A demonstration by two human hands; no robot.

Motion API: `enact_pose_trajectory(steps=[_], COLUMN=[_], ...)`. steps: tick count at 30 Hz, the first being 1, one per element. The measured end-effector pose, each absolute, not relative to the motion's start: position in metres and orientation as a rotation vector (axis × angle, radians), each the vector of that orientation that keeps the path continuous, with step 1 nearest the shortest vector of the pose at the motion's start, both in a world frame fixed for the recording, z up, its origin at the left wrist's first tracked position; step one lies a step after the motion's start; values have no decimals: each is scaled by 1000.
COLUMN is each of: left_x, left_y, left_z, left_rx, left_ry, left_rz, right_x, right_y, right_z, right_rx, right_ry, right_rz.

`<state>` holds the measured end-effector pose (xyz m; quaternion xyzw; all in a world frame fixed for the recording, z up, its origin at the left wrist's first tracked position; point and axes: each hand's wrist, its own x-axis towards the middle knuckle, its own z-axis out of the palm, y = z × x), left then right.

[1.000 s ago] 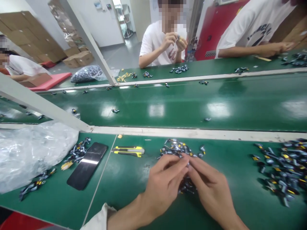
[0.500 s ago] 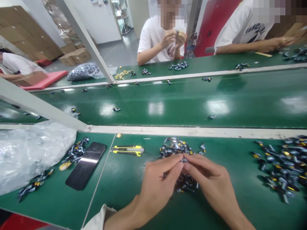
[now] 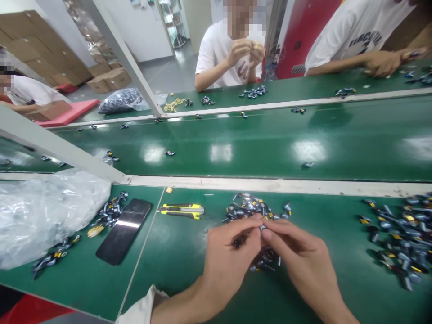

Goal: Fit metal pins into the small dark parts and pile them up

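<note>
My left hand (image 3: 232, 247) and my right hand (image 3: 300, 256) meet at the fingertips over the green bench. Both pinch one small grey earbud-shaped part (image 3: 262, 228), mostly covered by fingers and thumbs. Dark bits show inside the curl of my left hand, but I cannot make out what they are. Behind and below my hands lies a pile of similar grey parts with yellow tabs (image 3: 248, 202). A yellow and black utility knife (image 3: 182, 210) rests to the left of that pile.
A larger heap of these parts (image 3: 401, 238) spreads on the right. At left lie a black phone (image 3: 124, 231) and a clear plastic bag (image 3: 43, 216). Beyond a white rail (image 3: 209, 183) runs a green belt (image 3: 256, 153) with scattered parts. Co-workers sit across it.
The scene has shifted slightly right in view, the belt's parts a little more than the bench things. My fingers stay pinched together, slightly turned. The co-worker at right has moved a hand left.
</note>
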<state>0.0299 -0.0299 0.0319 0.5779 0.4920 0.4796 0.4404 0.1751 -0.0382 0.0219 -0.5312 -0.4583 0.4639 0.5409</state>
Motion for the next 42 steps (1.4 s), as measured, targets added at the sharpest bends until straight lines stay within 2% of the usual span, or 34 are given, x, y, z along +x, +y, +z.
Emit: enact_pose_trajectory(steps=[4,8,12,19,35,38,42], left_x=[26,22,23,24,16,16,17], left_y=[-33,-36,-36,-29,-26,-27,-29], left_z=[33,34,30,31,36,34,31], left_rx=[1490,1671,1576,1447,1739,1791,1827], left_ry=[1190,1078,1088,1024,843,857,859], left_rz=[1178,1231,1291,1327,1393,1402,1430], right_x=[176,173,171,175,181,179,176], right_y=[-38,-44,-48,-47,-51,-52,-52], right_z=[24,25,22,22,18,18,23], right_rx=[-1295,-1256,-1216,-1221,-1189,-1241,-1151], right_ry=[-1007,-1041,-1112,-1129,-1247,-1156,-938], right_rz=[1134,995,873,866,767,890,1449])
